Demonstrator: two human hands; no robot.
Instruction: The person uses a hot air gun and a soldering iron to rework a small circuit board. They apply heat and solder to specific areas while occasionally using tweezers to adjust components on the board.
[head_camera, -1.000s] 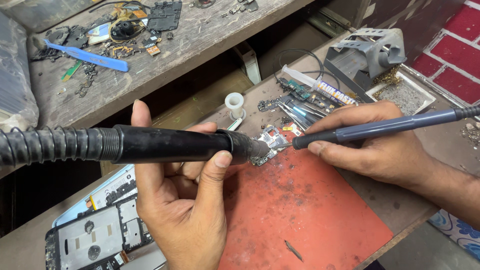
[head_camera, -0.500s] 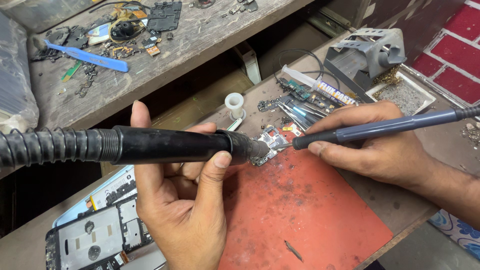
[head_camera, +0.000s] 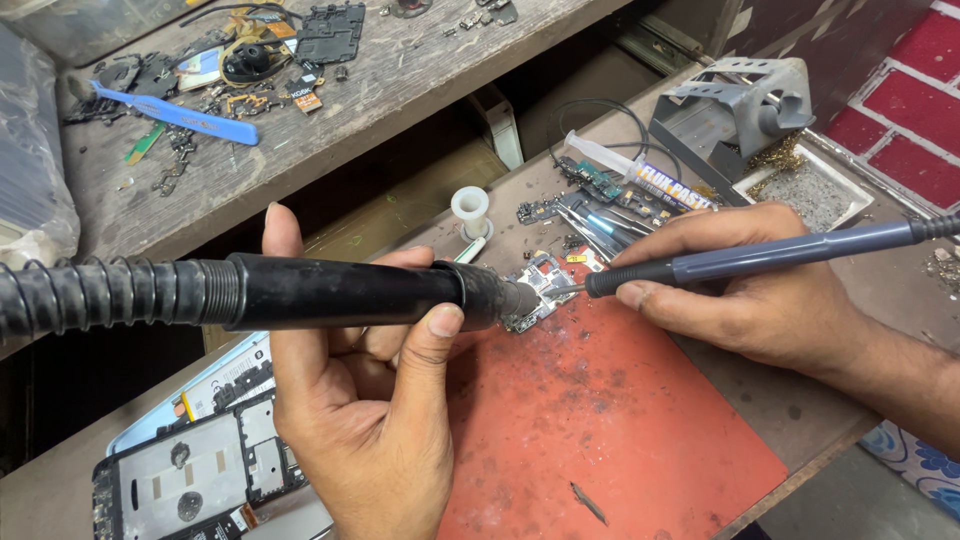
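Behind the red mat (head_camera: 610, 420) on the counter (head_camera: 800, 410), a white tray (head_camera: 860, 195) is holding grey debris. The left hand (head_camera: 370, 420) is wrapping its grip around a black hot-air handle (head_camera: 350, 292); the right hand (head_camera: 760, 290) is pinching a blue soldering iron (head_camera: 780, 255), both tips meeting at the small circuit board (head_camera: 540, 285) lying on the mat's edge.

We see a worn bench (head_camera: 700, 385) carrying a stained red mat (head_camera: 600, 420), with a small circuit board (head_camera: 540, 285) at the mat's upper edge. On the bench: opened phone (head_camera: 200, 475) lower left, white spool (head_camera: 470, 210), syringe (head_camera: 640, 170), tweezers (head_camera: 600, 225), grey metal stand (head_camera: 735, 110). Behind, a wooden shelf (head_camera: 420, 80) holds a blue pry tool (head_camera: 175, 115) and loose parts (head_camera: 270, 50).
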